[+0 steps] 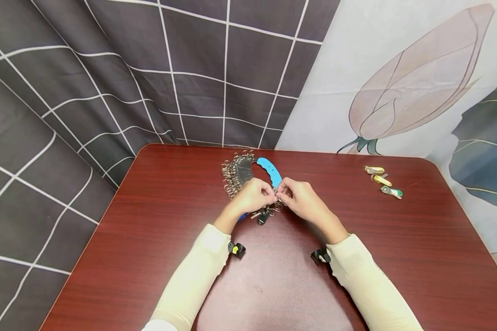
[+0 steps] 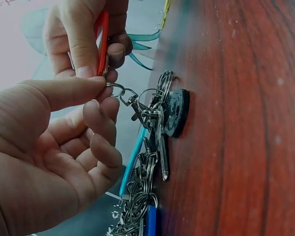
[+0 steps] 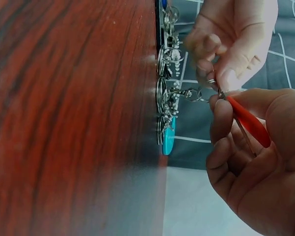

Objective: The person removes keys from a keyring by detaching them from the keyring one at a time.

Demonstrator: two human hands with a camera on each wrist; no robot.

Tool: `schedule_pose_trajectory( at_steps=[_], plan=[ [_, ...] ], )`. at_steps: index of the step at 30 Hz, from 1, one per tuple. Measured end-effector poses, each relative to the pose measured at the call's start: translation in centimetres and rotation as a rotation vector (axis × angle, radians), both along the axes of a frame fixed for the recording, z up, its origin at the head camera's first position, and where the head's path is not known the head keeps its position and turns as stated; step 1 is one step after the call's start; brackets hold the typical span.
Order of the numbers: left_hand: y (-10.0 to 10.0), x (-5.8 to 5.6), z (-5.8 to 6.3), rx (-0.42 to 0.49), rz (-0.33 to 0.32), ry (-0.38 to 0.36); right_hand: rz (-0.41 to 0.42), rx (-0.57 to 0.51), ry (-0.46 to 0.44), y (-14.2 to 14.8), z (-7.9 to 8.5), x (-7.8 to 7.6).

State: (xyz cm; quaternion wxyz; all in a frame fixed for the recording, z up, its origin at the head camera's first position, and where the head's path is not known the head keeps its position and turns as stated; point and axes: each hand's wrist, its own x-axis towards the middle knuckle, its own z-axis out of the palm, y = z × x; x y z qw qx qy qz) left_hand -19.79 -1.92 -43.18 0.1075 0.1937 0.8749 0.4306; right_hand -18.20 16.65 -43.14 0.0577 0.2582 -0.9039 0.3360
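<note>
The red-handled piece (image 3: 251, 123), a thin metal bar angled out beside it, was held above the table between your two hands. Your right hand (image 1: 302, 200) was clamped on it, thumb against bent fingers. Your left hand (image 1: 254, 195) pinched a metal ring (image 2: 119, 85) between thumb and forefinger, right beside the red piece's end; whether ring and piece were joined, I could not tell. The ring linked to a metal clasp (image 2: 136, 105). Near these lay a key (image 2: 163, 147), a round black disc (image 2: 177, 114), a pile of rings (image 1: 232, 177) and a curved light-blue strip (image 1: 270, 172). Well apart, on your right, three small yellow and green pieces (image 1: 382, 180) lay on the reddish-brown table (image 1: 149, 253). Behind hung a dark gridded curtain (image 1: 199, 55).
</note>
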Motion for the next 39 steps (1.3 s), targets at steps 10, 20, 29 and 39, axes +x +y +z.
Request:
schedule_pose_trajectory(
  at_steps=[10, 20, 29, 39],
  plan=[
    [-0.2, 0.2, 0.3, 0.008, -0.009, 0.023, -0.075, 0.032, -0.018, 0.1, -0.1, -0.1],
    [-0.3, 0.0, 0.0, 0.003, -0.021, 0.049, -0.131, 0.079, -0.081, 0.4, 0.0, -0.2],
    [0.1, 0.1, 0.1, -0.050, -0.090, 0.129, -0.126, 0.070, -0.081, 1.1, 0.4, -0.4],
    [0.4, 0.6, 0.7, -0.189, -0.176, 0.218, -0.129, -0.001, -0.090, 2.1, 1.7, -0.1]
  ],
)
